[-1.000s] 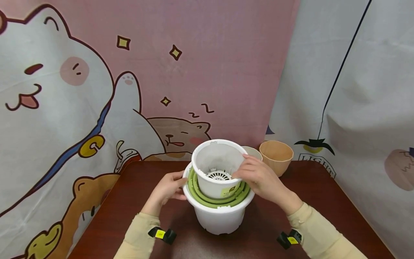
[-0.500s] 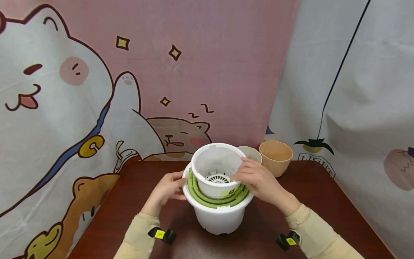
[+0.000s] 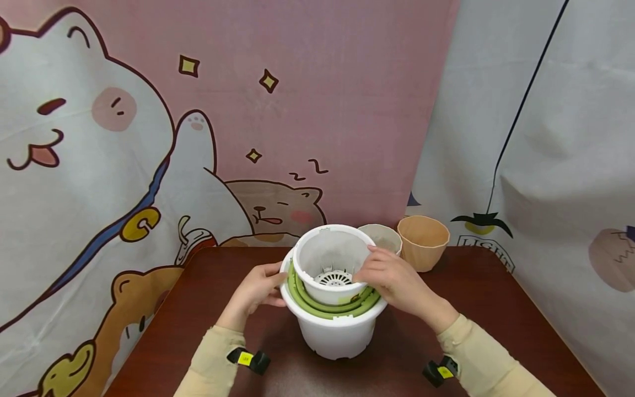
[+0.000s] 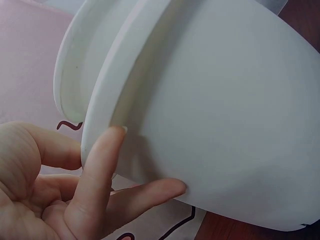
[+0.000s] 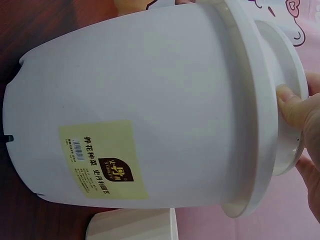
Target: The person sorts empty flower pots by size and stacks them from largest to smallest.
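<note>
A large white flower pot stands on the table, with green pot rims nested one inside another in its mouth. Inside these sits a smaller white flower pot, with its slotted bottom showing; its rim rises above the big pot. My left hand grips the large pot's rim at the left, thumb over the top and fingers beneath, as the left wrist view shows. At the right, my right hand pinches the small pot's rim. A yellow label marks the large pot's side in the right wrist view.
Behind the pots at the back right stand an orange faceted pot and a pale faceted pot, side by side. The dark red table ends at a cartoon-printed curtain.
The small white pot has sunk lower into the green-rimmed stack, and my right hand has moved slightly down with it. More of the pale pot shows behind. My left hand stays put.
</note>
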`<move>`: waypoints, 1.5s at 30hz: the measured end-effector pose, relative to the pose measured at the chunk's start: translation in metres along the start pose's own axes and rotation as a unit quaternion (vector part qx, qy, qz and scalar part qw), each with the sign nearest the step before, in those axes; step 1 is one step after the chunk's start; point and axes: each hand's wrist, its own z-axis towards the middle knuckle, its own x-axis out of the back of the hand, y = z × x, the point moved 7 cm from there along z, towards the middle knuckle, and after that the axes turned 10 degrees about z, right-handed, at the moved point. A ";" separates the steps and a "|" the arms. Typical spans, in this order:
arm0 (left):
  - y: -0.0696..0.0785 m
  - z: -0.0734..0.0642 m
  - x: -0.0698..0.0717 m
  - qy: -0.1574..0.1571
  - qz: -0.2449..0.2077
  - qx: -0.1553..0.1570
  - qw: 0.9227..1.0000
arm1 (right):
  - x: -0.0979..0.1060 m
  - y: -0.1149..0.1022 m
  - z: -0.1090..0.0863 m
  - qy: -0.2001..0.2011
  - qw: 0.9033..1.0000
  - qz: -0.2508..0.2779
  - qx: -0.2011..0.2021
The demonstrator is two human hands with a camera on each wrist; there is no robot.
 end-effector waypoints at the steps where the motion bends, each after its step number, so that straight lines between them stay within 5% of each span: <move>1: 0.000 0.000 0.000 0.000 0.000 0.000 1.000 | -0.001 0.000 0.000 -0.001 1.000 0.000 -0.003; 12: 0.001 -0.001 0.000 -0.003 0.002 -0.002 1.000 | -0.009 0.003 -0.004 -0.028 0.999 0.006 -0.034; 45: 0.000 0.000 0.000 0.004 0.006 0.002 1.000 | -0.015 0.002 -0.006 -0.070 0.997 0.016 -0.028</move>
